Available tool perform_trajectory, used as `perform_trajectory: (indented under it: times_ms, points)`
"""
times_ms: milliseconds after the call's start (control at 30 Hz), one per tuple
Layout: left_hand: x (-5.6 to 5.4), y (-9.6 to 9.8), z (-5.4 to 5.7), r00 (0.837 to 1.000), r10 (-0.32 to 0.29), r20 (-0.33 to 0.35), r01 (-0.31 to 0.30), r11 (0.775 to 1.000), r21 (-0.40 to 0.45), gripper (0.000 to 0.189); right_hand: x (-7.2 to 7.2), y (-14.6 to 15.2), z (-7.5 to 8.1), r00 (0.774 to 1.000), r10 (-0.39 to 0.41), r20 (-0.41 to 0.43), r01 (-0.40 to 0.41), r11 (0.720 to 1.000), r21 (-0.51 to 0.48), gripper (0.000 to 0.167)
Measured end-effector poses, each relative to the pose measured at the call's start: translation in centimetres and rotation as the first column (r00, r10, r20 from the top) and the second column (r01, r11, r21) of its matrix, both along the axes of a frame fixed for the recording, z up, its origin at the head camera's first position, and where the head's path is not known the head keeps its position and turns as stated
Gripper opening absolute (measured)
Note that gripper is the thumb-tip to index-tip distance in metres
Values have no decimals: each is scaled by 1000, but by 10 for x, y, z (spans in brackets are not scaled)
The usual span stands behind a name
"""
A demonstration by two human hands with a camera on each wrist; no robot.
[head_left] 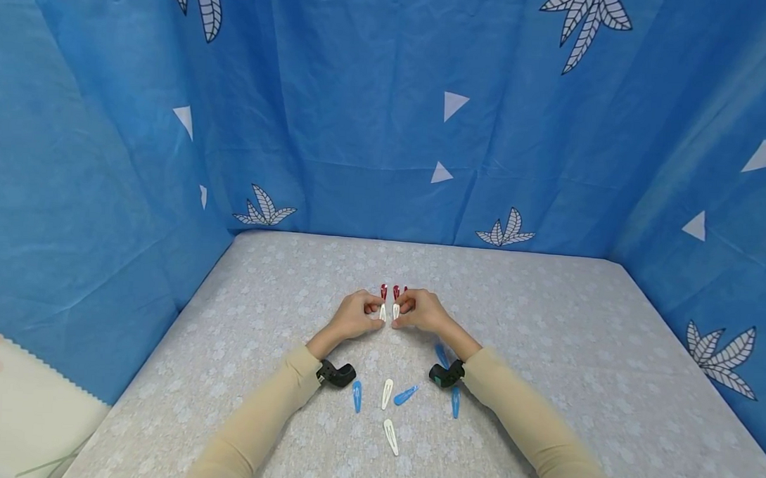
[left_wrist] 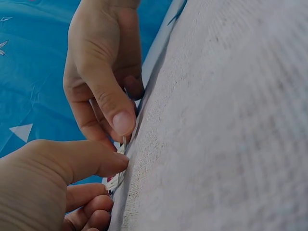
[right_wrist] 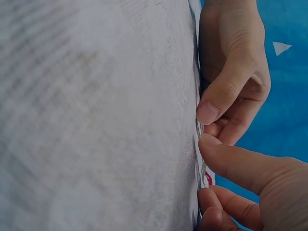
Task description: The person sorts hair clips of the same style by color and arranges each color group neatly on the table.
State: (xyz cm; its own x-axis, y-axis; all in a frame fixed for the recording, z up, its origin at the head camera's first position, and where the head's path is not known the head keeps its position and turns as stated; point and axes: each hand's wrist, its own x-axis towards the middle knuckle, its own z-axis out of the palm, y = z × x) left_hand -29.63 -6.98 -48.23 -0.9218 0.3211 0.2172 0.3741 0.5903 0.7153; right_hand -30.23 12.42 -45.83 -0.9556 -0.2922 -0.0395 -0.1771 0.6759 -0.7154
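The left hand [head_left: 356,314] is pinching the left white clip [head_left: 383,313], its thumb and a finger spread only as far as the clip's ends; the clip is lying just right of the palm, its long axis running away from the person. Just beyond its far end, a glossy red clip [head_left: 384,291] is pointing the same way. Across a narrow strip of bare cloth, the right white clip [head_left: 396,311] is lying nearly parallel, nearer the right hand [head_left: 423,309], whose thumb and fingers are closing on it from the right; their exact contact is hard to tell. A second red clip [head_left: 396,291] is sitting beyond that one. All these clips are showing slim, smooth teardrop loops, while the pale grey tablecloth [head_left: 562,358] beneath is showing a coarse weave and faint floral print, creased blue curtain fabric [head_left: 709,138] hanging around it.
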Motion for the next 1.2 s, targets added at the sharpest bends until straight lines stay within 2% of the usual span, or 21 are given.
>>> perform_trajectory:
  times_ms: [467, 633, 900, 1200]
  points:
    - [1, -2, -4, 999, -20, -34, 19, 1000, -12, 45, 2, 0, 0, 1000, 0, -19, 0, 1000, 8, 41]
    - [3, -4, -6, 998, -28, -50, 29, 999, 19, 43, 1, 0, -1, 1000, 16, -27, -16, 1000, -2, 42]
    - [4, -5, -11, 997, 5, -80, 2, 996, 85, 37, 3, 2, -1, 999, 17, -32, -17, 1000, -12, 47]
    - [7, -5, -10, 989, 27, -145, -18, 998, 64, 35, 13, 15, 5, 995, 68, -76, -69, 998, -11, 51]
